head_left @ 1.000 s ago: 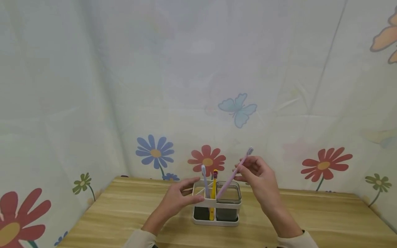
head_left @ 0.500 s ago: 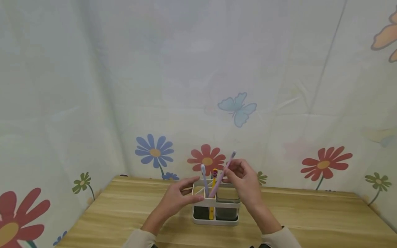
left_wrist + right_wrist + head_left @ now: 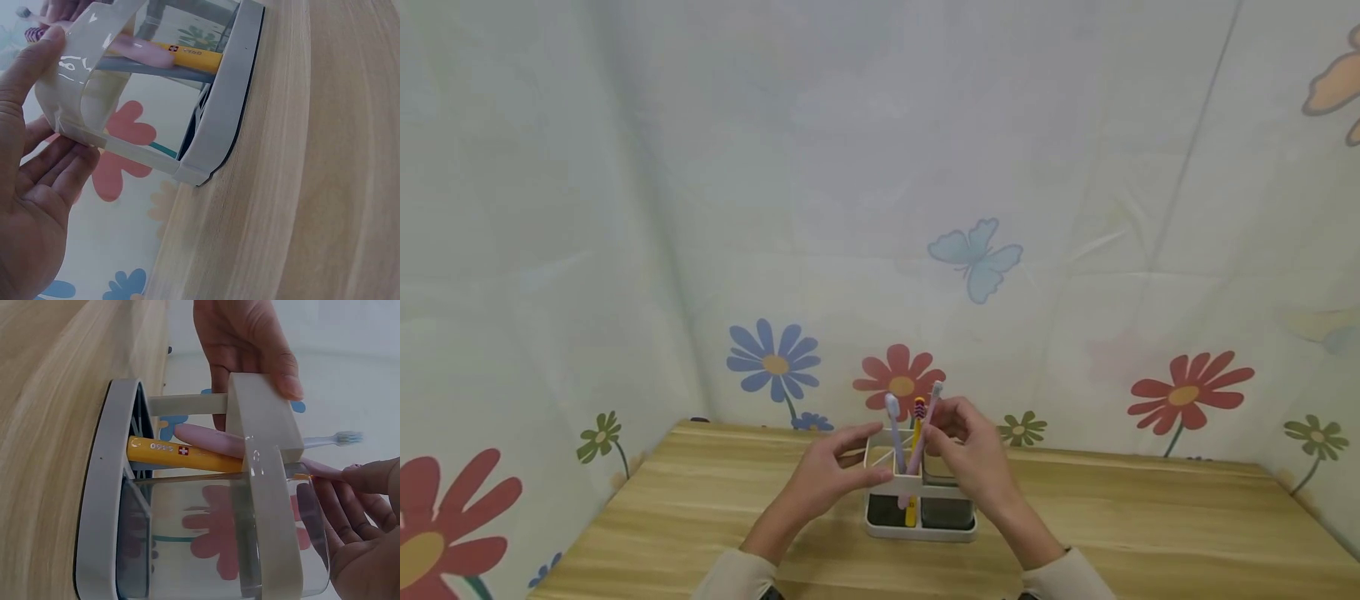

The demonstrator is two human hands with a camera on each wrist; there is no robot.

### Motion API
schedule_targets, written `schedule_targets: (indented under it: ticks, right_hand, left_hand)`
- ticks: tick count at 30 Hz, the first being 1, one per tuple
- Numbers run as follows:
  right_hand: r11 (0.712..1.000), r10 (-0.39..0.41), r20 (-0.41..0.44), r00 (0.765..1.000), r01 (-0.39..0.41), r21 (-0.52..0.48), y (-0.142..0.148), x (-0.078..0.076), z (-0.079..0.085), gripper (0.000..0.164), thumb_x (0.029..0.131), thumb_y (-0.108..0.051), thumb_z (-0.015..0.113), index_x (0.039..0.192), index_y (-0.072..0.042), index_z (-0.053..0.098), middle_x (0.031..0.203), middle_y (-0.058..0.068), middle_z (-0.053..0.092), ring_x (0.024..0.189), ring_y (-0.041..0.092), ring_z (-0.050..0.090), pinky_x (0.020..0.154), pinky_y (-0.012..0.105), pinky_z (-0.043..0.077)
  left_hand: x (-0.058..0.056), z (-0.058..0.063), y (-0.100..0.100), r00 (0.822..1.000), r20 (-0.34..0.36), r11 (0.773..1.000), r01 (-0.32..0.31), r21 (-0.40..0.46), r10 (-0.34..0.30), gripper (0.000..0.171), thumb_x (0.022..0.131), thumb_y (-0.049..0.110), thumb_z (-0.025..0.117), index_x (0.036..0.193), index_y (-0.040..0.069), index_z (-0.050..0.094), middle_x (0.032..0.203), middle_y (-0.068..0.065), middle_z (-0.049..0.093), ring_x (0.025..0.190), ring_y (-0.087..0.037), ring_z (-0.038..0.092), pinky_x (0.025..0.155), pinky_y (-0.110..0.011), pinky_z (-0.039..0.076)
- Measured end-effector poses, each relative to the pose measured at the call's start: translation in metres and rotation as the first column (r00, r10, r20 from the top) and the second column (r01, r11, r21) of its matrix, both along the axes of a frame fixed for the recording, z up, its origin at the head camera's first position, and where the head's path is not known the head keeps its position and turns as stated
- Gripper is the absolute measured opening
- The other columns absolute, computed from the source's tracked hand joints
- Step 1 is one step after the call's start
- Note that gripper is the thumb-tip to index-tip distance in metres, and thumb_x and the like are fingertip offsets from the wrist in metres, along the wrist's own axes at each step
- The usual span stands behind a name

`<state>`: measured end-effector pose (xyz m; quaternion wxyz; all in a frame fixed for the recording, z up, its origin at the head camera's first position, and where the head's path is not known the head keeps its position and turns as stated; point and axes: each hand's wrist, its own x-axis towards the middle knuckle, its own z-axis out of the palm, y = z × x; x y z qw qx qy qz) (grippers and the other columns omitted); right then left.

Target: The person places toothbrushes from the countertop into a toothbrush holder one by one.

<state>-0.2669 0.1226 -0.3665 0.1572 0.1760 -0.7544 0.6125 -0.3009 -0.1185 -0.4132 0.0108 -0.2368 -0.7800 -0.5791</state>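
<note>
A white toothbrush holder [image 3: 922, 535] with a dark base inside stands on the wooden table. My left hand [image 3: 831, 467] grips its upper frame at the left side, thumb in front and fingers behind. Between thumb and fingers my right hand [image 3: 973, 454] pinches a pink toothbrush [image 3: 212, 439] near its bristle end. The pink handle passes down through the frame's middle slot, its lower end above the base and tilted. In the same slot stand a yellow toothbrush [image 3: 187, 456], its foot at the base, and a pale blue toothbrush [image 3: 897, 437].
A clear cup [image 3: 947, 512] sits in the holder's right compartment, beside my right hand. The wooden table [image 3: 1150, 517] reaches out to both sides. Behind it hangs a pale curtain [image 3: 820, 192] printed with flowers and butterflies.
My right hand has moved left and lower with the pink toothbrush, from above the cup to the middle slot. The toothbrush stands steeper and deeper. My left hand keeps its hold.
</note>
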Motion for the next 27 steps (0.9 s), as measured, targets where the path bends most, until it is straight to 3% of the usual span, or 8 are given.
schedule_targets:
  ticks: [7,15,27]
  right_hand:
    - [0.991,-0.042,0.000,0.999,0.042,0.127,-0.0022,0.0000,-0.0044,0.017,0.099,0.000,0.074,0.113,-0.005,0.068,0.099,0.004,0.069,0.090,0.020,0.067,0.079,0.026,0.062]
    - [0.979,-0.050,-0.017,0.999,0.052,0.197,-0.0032,-0.0008,-0.0051,0.019,0.096,0.003,0.075,0.111,-0.008,0.069,0.094,-0.001,0.069,0.087,0.016,0.065,0.080,0.028,0.059]
    - [0.976,-0.021,-0.046,0.999,0.031,0.217,-0.0016,0.0004,-0.0066,0.018,0.096,0.004,0.075,0.109,-0.007,0.069,0.095,0.001,0.071,0.088,0.015,0.066,0.082,0.030,0.062]
  left_hand:
    - [-0.0009,-0.0005,-0.0009,1.000,0.003,1.000,0.007,0.011,-0.007,0.071,0.090,0.029,0.089,0.151,0.008,0.060,0.154,-0.017,0.055,0.137,-0.040,0.057,0.109,-0.043,0.052]
    - [-0.0018,-0.0003,0.0007,1.000,-0.005,1.000,0.009,0.019,-0.009,0.072,0.089,0.028,0.089,0.151,0.006,0.059,0.154,-0.018,0.055,0.136,-0.040,0.058,0.109,-0.043,0.053]
    - [-0.0024,-0.0001,0.0004,1.000,-0.005,1.000,0.006,0.012,-0.006,0.072,0.090,0.029,0.089,0.151,0.007,0.059,0.153,-0.017,0.056,0.136,-0.040,0.058,0.109,-0.045,0.052]
